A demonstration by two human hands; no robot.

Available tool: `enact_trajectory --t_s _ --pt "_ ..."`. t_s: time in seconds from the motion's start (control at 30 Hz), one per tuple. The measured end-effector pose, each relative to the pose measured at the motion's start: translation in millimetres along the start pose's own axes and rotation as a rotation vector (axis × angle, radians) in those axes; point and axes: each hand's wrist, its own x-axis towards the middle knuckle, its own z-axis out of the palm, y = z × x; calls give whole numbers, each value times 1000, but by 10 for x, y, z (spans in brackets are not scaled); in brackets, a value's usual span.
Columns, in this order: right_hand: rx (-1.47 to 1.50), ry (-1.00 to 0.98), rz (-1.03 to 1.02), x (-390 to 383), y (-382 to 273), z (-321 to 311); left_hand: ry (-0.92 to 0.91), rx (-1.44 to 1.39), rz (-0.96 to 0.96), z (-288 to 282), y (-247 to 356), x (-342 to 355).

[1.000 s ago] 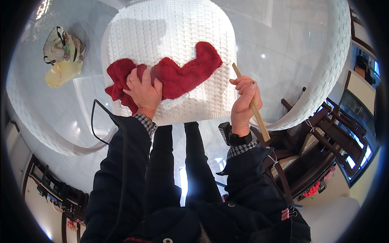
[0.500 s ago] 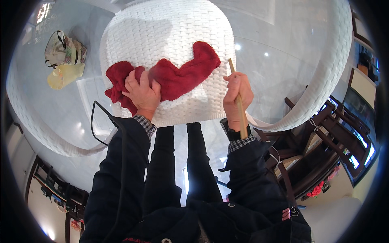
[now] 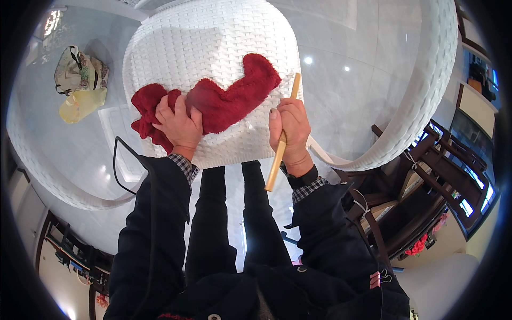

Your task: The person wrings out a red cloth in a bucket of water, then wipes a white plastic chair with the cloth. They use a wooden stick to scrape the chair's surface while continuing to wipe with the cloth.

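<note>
A crumpled dark red plush cloth (image 3: 229,106) lies across the white woven seat (image 3: 181,53) in front of me. My left hand (image 3: 180,124) presses down on the cloth's left part, its fingers curled into the folds. In my right hand (image 3: 292,128), a light brown wooden stick (image 3: 275,169) is wrapped by the fingers, held over the seat's right front edge. One end of the stick points up and away from me, the other down toward my legs. Stick and cloth are apart.
White woven armrests (image 3: 421,112) curve around both sides of the seat. A patterned bag (image 3: 80,72) and a pale yellow item (image 3: 81,106) lie on the grey floor at far left. Dark wooden chairs (image 3: 426,165) stand at right. A black cable (image 3: 152,213) hangs along my left arm.
My right hand has turned the stick, so its lower end now swings left and its upper end stands out more. The view has shifted slightly; my left hand stays on the cloth.
</note>
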Motion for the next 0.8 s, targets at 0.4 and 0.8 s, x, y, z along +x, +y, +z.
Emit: enact_trajectory --t_s 0.4,0.8 --pt "-22 52 -14 67 123 95 24 9 6 32 -18 -19" --pt "-369 -249 58 410 -20 329 7 4 -8 14 -14 -27"
